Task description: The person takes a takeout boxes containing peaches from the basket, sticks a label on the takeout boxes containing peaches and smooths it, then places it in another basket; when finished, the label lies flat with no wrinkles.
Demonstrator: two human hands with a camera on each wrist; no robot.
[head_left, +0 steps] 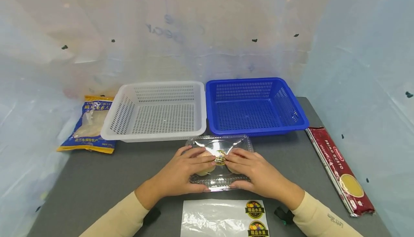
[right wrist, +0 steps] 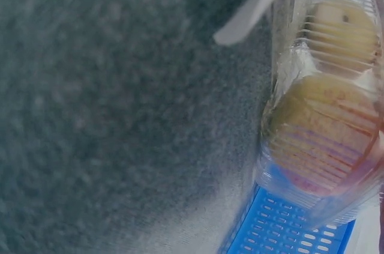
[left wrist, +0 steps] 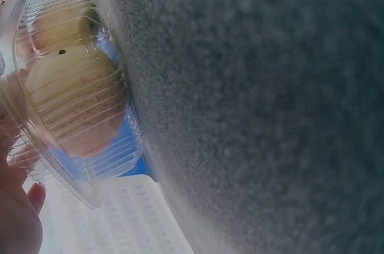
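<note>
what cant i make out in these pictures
Fruit, head view: partly covered by the left hand and right hand.
Sticker sheet, head view: lower end cut off by the bottom edge.
Blue-and-yellow bag, head view: right side hidden behind the white basket.
Gray table, wrist views: surface detail blurred.

The place looks like a small makeshift work booth. Translucent plastic sheeting (head_left: 207,61), spotted with dark marks and bearing faint blue writing, walls in the back and both sides of a plain grey table (head_left: 129,172). A white basket (head_left: 152,136) and a blue basket (head_left: 258,130), a sticker sheet (head_left: 216,219), a red spaghetti packet (head_left: 341,172) and a clear fruit box (head_left: 220,172) suggest a packing station; what kind of building holds it cannot be told.
</note>
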